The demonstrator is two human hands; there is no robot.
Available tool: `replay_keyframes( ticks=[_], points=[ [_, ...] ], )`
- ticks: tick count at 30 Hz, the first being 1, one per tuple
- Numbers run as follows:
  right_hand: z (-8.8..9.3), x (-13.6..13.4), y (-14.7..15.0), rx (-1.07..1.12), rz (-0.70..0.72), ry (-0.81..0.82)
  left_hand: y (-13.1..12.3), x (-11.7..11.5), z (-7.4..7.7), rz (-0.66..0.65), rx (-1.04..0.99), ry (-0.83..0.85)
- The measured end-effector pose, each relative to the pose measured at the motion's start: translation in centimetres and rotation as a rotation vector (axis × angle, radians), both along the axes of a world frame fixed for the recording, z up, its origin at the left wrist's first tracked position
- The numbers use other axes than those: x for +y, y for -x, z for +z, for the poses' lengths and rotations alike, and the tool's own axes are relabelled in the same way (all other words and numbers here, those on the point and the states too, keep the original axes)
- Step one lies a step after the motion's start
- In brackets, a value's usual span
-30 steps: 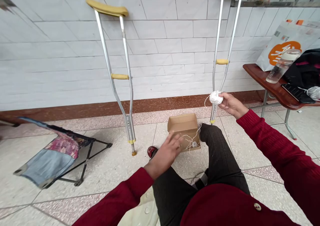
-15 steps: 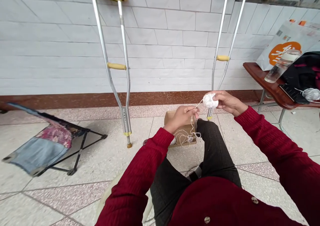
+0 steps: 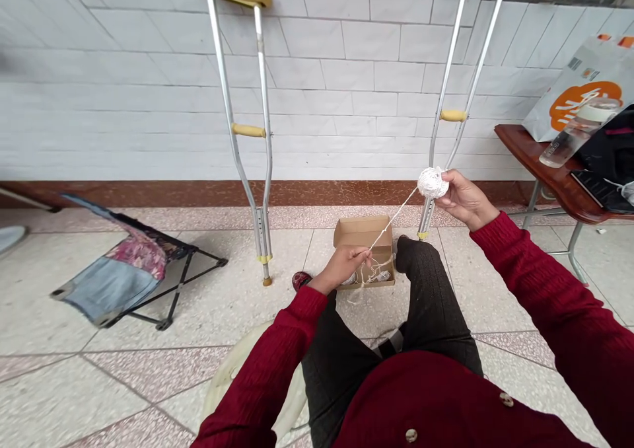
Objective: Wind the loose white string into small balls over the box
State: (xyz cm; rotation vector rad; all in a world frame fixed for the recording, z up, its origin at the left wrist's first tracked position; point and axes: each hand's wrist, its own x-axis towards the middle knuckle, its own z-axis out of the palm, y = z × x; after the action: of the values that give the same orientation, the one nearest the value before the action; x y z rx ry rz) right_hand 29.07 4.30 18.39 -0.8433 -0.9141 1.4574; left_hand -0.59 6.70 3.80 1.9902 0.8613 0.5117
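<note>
One camera sits on the person's head, tilted forward and down. It looks closely at their left hand (image 3: pixel 341 268) and right hand (image 3: pixel 464 200).

Left hand (image 3: pixel 341 267) low (right hand (image 3: pixel 465 200) raised).

Tiled porch — crutches (image 3: pixel 248 130) against wall (image 3: pixel 337 71), terrazzo floor (image 3: pixel 64 395)

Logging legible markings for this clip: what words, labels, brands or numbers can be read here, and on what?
Nothing can be quoted.
Printed bag: orange emblem, too stylized to read.
Same bag: small patches, too small to read.
Clear bottle: side markings, too blurred to read.
</note>
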Motion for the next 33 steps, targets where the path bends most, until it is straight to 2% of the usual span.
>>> replay_keyframes(
  ticks=[3, 6, 8, 12, 14, 16, 20, 22, 28, 33],
  points=[
    [-0.9, -0.2, 1.2, 0.020, 0.016, 0.036, 0.4, 0.4, -1.5, 0.064, 0.181, -0.147],
    [-1.8, -0.4, 2.9, 0.023, 0.070, 0.089, -0.9, 0.7, -1.2, 0.146, 0.094, -0.174],
    [-2.2, -0.4, 3.9, 0.011, 0.102, 0.108, -2.5, 0.6, 0.0, 0.172, -0.077, -0.090],
    [-2.2, -0.2, 4.7, -0.035, 0.130, 0.082, -5.8, -0.2, 2.6, 0.050, -0.365, 0.168],
    [-1.9, 0.0, 4.5, -0.046, 0.114, 0.067, -6.8, -0.7, 2.9, 0.040, -0.400, 0.226],
    [-1.5, 0.2, 4.0, -0.050, 0.081, 0.044, -7.1, -1.1, 2.5, 0.053, -0.400, 0.243],
    [-0.8, 0.4, 2.8, -0.064, 0.015, 0.010, -6.3, -1.6, 1.1, 0.090, -0.405, 0.233],
    [-0.8, 0.6, 2.3, -0.053, -0.004, 0.021, -5.5, -1.9, 0.9, 0.127, -0.411, 0.190],
    [-3.0, 1.5, 1.4, -0.080, -0.095, 0.022, -2.9, -3.8, 3.2, 0.193, -0.374, 0.033],
    [-5.0, 1.5, 1.4, -0.164, -0.100, 0.051, -1.5, -4.5, 4.7, 0.253, -0.329, -0.029]
  ],
)
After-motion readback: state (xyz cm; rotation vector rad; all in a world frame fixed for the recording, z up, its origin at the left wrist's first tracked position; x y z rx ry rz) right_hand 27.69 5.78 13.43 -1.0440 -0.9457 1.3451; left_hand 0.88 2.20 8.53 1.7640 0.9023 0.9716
